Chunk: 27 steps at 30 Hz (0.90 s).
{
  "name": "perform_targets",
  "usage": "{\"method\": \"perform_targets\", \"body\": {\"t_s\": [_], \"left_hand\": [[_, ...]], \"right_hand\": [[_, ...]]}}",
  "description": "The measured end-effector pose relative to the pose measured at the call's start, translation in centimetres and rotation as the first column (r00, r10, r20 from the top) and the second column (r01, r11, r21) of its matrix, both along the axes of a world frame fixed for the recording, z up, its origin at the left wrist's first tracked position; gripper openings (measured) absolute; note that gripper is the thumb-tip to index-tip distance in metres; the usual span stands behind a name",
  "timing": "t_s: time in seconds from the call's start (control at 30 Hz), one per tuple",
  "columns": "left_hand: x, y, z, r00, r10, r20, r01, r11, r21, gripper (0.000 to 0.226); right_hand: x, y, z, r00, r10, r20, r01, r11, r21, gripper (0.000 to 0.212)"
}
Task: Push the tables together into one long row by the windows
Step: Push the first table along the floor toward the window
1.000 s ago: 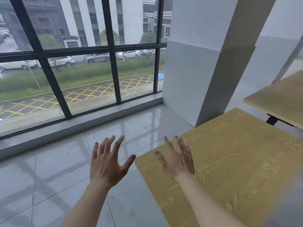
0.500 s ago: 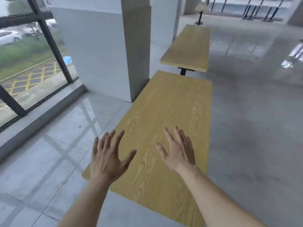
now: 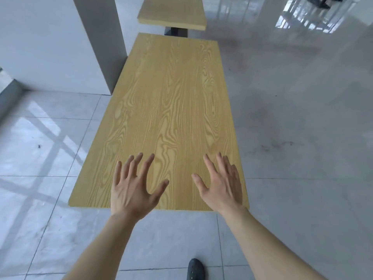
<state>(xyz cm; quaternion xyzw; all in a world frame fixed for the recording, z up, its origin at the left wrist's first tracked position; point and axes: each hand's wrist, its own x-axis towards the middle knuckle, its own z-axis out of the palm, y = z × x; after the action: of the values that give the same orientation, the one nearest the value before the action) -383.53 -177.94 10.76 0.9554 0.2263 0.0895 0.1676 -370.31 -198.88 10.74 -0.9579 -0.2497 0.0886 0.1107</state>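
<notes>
Shoe: dark toe [image 3: 196, 268] at 6 o'clock, planted on the pale floor tiles [image 3: 50, 229].
Forearms: both bare, reaching forward from the bottom edge toward 12 o'clock.
Left hand [image 3: 133, 190]: backs up, fingers spread wide, grip empty; over the near short edge of the tabletop. Cannot tell if it touches the wood.
Right hand [image 3: 222, 188]: same posture, fingers fanned, thumb out toward the left hand, grip open and holding nothing; over the near right corner area. Contact with the surface not clear.
Near table [image 3: 171, 98]: long yellow wood-grain tabletop, running lengthwise from the hands away toward 12 o'clock; top bare.
Pillar [image 3: 56, 41]: white square column at 10 o'clock, its corner just beside the left long edge of the near table.
Window sill [image 3: 6, 91]: a grey strip at 9 o'clock, far left edge; glass itself out of frame.
Far table [image 3: 173, 15]: same wood finish, at 12 o'clock, in line with the near table; a narrow gap between the two, with a dark base [image 3: 176, 31] showing there.
Floor at 2 o'clock: grey, glossy, with bright reflections [image 3: 310, 19].
</notes>
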Motion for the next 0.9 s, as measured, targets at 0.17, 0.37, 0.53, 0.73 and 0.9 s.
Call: {"method": "perform_targets", "body": {"t_s": [0.17, 0.37, 0.53, 0.73, 0.9], "left_hand": [[-0.2, 0.7, -5.8, 0.996, -0.058, -0.067, 0.061, 0.997, 0.045, 0.084], [0.6, 2.2, -12.2, 0.996, -0.061, -0.070, 0.064, 0.997, 0.045, 0.083], [1.2, 2.0, -14.4, 0.996, -0.043, -0.082, 0.045, 0.999, 0.018, 0.082], [1.3, 2.3, -14.1, 0.994, -0.036, -0.106, 0.038, 0.999, 0.018, 0.083], [2.0, 2.7, -14.3, 0.993, -0.045, -0.109, 0.048, 0.999, 0.025, 0.085]], "right_hand": [[-1.6, -1.0, -6.8, 0.999, -0.035, 0.024, 0.035, 0.999, -0.019, 0.087], [-1.0, -0.3, -13.2, 0.993, -0.049, 0.108, 0.053, 0.998, -0.029, 0.084], [-0.9, -0.3, -14.7, 0.980, -0.063, 0.190, 0.071, 0.997, -0.034, 0.081], [-0.8, 0.0, -14.7, 0.975, -0.072, 0.212, 0.077, 0.997, -0.019, 0.079], [0.1, 0.2, -14.9, 0.967, -0.066, 0.247, 0.067, 0.998, 0.004, 0.077]]}}
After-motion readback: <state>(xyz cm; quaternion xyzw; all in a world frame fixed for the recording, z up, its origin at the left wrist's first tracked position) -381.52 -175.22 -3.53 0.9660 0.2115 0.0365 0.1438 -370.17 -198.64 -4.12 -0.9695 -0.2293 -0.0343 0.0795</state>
